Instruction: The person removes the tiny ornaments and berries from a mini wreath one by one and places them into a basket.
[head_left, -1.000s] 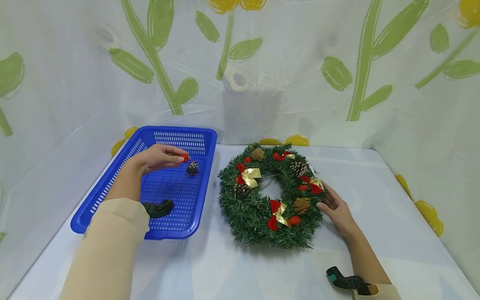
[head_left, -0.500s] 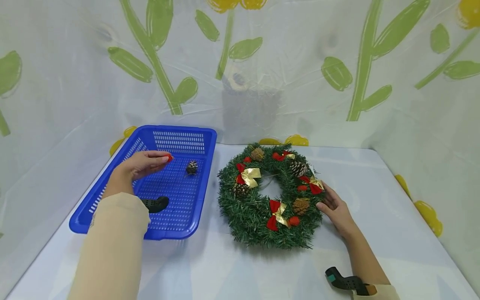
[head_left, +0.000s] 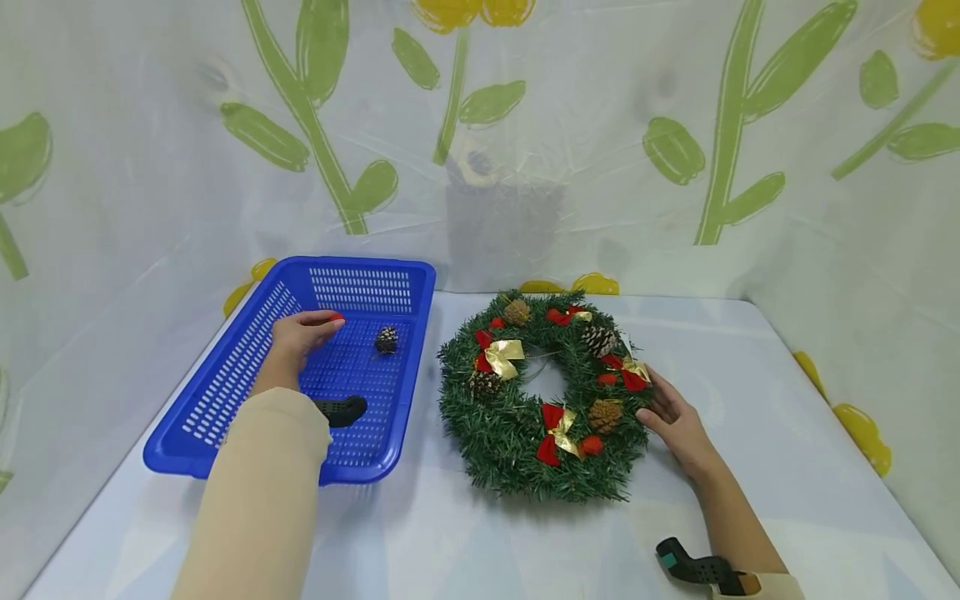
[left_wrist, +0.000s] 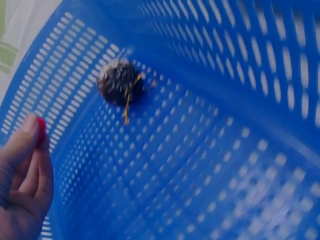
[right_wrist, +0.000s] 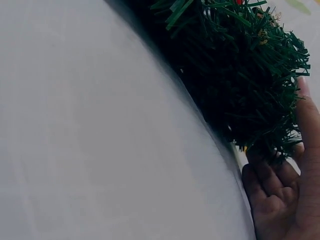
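My left hand [head_left: 298,336] is over the blue plastic basket [head_left: 408,392] and pinches a small red ball [left_wrist: 41,132] between thumb and fingers; the fingers cover most of it. A pine cone [head_left: 386,339] with pale tips and a gold tie lies on the basket floor, apart from that hand. Flat on the table, to the right of the basket, is a green Christmas wreath [head_left: 498,442]. At the wreath's right edge my right hand [head_left: 681,429] holds the greenery, its fingers curled at the underside and its thumb against the outside in the right wrist view.
The wreath carries red-and-gold bows [head_left: 504,357], brown pine cones [head_left: 605,415] and red balls [head_left: 592,445]. Under everything is a pale table [head_left: 772,417]. A white curtain [head_left: 592,100] with painted flowers hangs behind and at both sides.
My left hand has moved left, away from the pine cone, then slightly lower, still with the red ball. My right hand and the wreath have stayed in place.
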